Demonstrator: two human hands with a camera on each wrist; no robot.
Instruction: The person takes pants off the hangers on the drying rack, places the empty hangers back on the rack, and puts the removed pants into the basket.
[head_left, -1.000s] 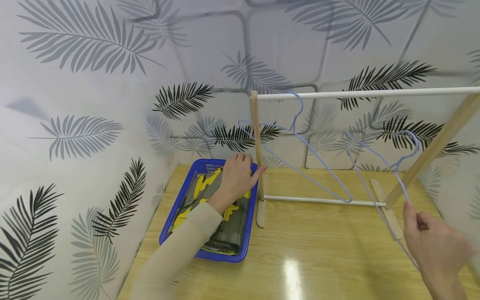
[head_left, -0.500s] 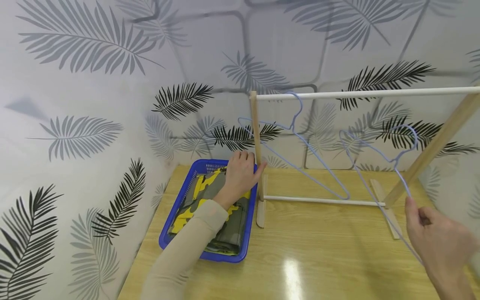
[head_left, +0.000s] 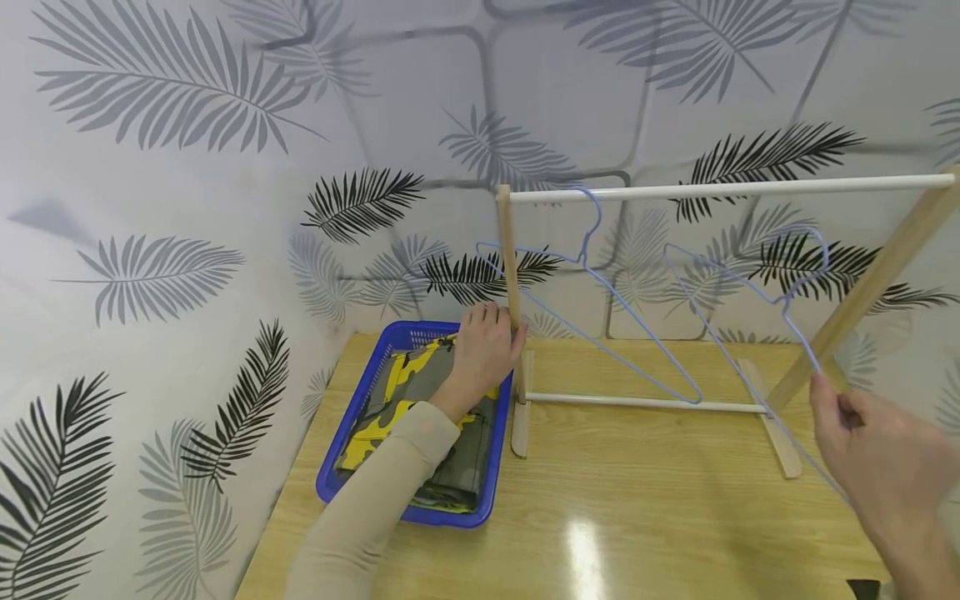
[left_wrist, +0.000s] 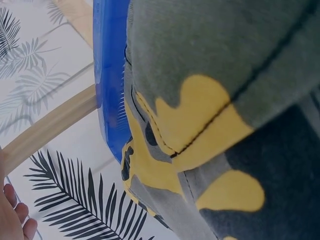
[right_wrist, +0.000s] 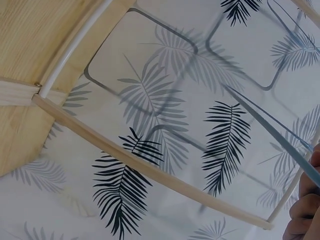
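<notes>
In the head view my left hand (head_left: pixel 483 350) grips the left wooden post of a small clothes rack (head_left: pixel 507 258), above the right side of a blue basket (head_left: pixel 336 450). Folded camouflage clothing (head_left: pixel 375 429) in grey, yellow and black fills the basket, partly hidden by my forearm. At the right, my right hand (head_left: pixel 885 442) pinches one arm of a light-blue clothes hanger (head_left: pixel 797 333). That hanger's hook stands below the rack's white bar (head_left: pixel 720 188), apart from it. A second blue hanger (head_left: pixel 637 312) hangs from the bar near the left post.
The rack stands on a wooden table (head_left: pixel 600 500) against a leaf-patterned wall covering (head_left: pixel 225 200). A lower white rod (head_left: pixel 637 402) joins its feet. The slanted right post (head_left: pixel 862 287) is just behind the held hanger. A small dark object (head_left: pixel 864 589) shows at the bottom right edge.
My right hand has raised the hanger and shifted it slightly left. My left hand has settled closer around the post. The basket and the hanging hanger have stayed put.
</notes>
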